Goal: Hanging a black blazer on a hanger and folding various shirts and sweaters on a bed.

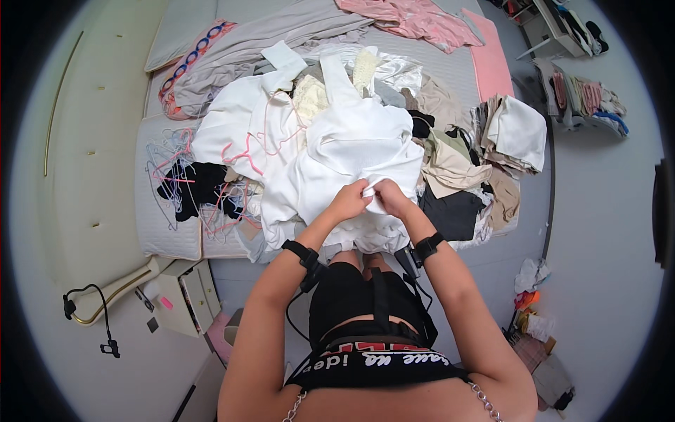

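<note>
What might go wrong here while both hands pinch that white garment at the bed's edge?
1. The white garment lies over the clothes heap; pulling it may drag neighbours off the bed.
2. Hangers tangled beside it could snag the fabric.
3. The left hand and right hand grip one small spot, which may stretch.

I am looking down into a bedroom in a home. A wide bed (165, 235) with a grey quilted cover fills the middle, with a padded cream headboard (84, 176) along its left side and a pillow (179, 32) at its far left corner. Heaped on the bed lie loose clothes (337, 141), with a tangle of wire hangers (172, 176) on its left part and a stack of folded garments (513, 133) at its right edge. A white bedside cabinet (179, 295) stands just below the bed's near left corner, and a rack of clothes (587, 98) stands beyond its right side.
</note>
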A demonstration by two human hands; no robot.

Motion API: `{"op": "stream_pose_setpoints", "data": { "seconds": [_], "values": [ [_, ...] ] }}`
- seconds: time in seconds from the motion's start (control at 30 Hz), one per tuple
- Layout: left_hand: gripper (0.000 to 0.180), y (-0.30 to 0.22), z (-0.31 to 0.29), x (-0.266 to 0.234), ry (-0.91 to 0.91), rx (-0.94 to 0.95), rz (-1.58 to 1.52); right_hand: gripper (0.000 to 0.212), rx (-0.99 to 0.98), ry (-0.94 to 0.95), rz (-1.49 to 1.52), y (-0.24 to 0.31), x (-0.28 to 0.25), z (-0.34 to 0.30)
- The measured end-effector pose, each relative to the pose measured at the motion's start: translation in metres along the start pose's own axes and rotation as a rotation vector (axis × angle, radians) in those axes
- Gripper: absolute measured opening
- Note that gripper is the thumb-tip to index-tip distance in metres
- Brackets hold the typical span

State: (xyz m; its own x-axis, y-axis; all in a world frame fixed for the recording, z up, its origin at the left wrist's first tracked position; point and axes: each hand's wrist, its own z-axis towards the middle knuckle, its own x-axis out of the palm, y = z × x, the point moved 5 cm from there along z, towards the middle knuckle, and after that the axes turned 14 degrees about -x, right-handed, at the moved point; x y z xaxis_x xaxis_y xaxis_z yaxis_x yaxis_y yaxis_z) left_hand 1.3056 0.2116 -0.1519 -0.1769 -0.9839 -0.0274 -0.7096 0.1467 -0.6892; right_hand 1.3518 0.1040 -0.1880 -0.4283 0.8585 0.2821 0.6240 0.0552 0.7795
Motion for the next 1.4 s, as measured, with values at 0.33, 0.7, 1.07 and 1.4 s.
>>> {"op": "stream_pose_setpoints", "data": {
  "seconds": [0.33,0.7,1.07,1.4],
  "values": [
    [0.017,0.024,-0.001,-0.011,0.165,-0.092,-0.149,0.019,-0.447,0.002,-1.089,0.054,0.037,-0.054],
    [0.034,0.012,-0.015,-0.011,0.564,-0.268,-0.890,0.019,-0.618,0.046,-1.165,0.054,0.054,-0.076],
    [0.050,0.005,-0.019,-0.033,0.388,-0.193,-0.604,0.033,-1.380,0.347,-0.989,0.077,0.130,-0.118],
    [0.036,0.185,0.017,-0.170,-0.985,-0.390,0.361,0.021,-0.529,0.532,-1.283,-0.019,0.013,-0.087]
  ]
}}
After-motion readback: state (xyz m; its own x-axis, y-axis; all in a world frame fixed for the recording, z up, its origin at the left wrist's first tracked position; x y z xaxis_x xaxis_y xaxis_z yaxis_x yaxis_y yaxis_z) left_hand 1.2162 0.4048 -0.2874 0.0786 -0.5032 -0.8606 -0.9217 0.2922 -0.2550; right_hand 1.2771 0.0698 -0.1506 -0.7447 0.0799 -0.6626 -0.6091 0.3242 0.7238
